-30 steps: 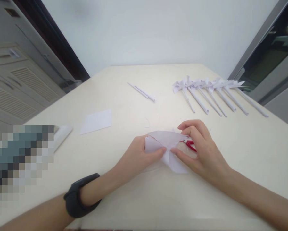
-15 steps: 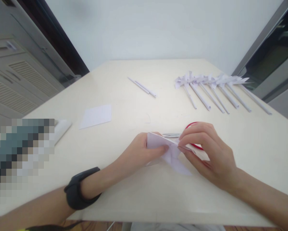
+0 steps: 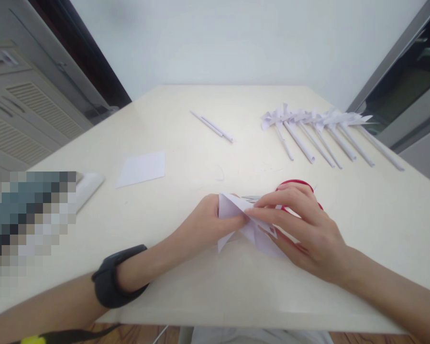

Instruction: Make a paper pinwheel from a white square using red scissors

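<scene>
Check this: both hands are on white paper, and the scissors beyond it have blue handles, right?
The handles are red, not blue, as the head view shows. The scissors do lie beyond the white paper, and left hand and right hand are on it.

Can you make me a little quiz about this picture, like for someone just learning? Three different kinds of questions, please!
1. True or false: the left hand holds folded white paper.
2. What colour are the handles of the scissors?
A) blue
B) red
C) green
3. Fill the gap: the row of paper pinwheels lies on the ____ side of the table, as the person sees it.

Key: 1 true; 2 B; 3 right.
</scene>
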